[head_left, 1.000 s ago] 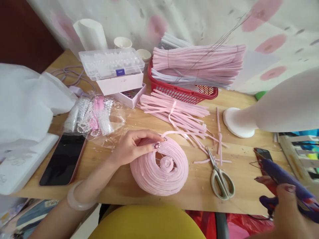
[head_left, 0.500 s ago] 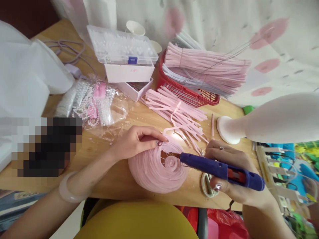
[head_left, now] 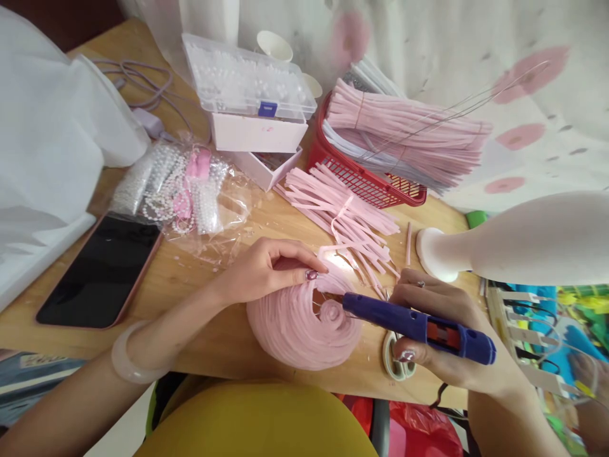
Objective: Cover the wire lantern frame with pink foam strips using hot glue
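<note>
A round pink shape (head_left: 295, 327) wound from pink strips lies near the front edge of the wooden table (head_left: 200, 298). My left hand (head_left: 264, 270) rests on its upper left side, fingers pinched on the loose pink strip (head_left: 333, 252) at its top. My right hand (head_left: 440, 330) grips a blue glue gun (head_left: 419, 327), whose nozzle touches the round shape beside the spiral centre (head_left: 330, 311). A pale bangle (head_left: 126, 358) sits on my left wrist.
Scissors (head_left: 397, 365) lie partly under my right hand. Loose pink strips (head_left: 342, 212) lie behind, and a red basket (head_left: 366, 181) holds bundled strips. A clear bead box (head_left: 247, 82), bagged beads (head_left: 181, 187), a phone (head_left: 102, 270) and a white foam stand (head_left: 514, 238) surround the work.
My right hand came in from the far right with the glue gun and brought its nozzle to the round pink shape. The left hand has stayed in place.
</note>
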Available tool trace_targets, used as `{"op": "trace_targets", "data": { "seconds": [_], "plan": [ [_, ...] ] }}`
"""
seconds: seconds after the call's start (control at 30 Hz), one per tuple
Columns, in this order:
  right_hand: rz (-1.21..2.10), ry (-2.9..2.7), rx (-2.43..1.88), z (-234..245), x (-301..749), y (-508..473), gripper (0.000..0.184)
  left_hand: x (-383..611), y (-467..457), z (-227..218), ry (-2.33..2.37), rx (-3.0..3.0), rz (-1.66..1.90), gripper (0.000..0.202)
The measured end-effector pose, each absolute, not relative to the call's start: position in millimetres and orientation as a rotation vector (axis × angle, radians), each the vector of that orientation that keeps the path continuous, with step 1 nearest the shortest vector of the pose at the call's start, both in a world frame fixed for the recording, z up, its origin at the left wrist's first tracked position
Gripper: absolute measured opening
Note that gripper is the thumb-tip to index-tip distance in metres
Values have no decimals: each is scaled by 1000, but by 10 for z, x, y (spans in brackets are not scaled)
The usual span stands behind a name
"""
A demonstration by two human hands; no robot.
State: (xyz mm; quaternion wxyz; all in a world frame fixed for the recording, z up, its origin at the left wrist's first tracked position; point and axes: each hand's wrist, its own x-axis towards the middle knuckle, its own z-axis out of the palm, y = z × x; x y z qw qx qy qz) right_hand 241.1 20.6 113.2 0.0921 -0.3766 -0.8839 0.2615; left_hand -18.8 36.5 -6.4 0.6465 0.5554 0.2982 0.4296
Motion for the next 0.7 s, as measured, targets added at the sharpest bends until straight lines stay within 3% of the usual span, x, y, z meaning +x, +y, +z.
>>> {"op": "trace_targets", "data": {
  "seconds": [0.7],
  "plan": [
    [771, -2630, -1176, 1141, 2411, 228, 59, -202, 358, -88, 687, 1277, 957, 19]
  ]
}}
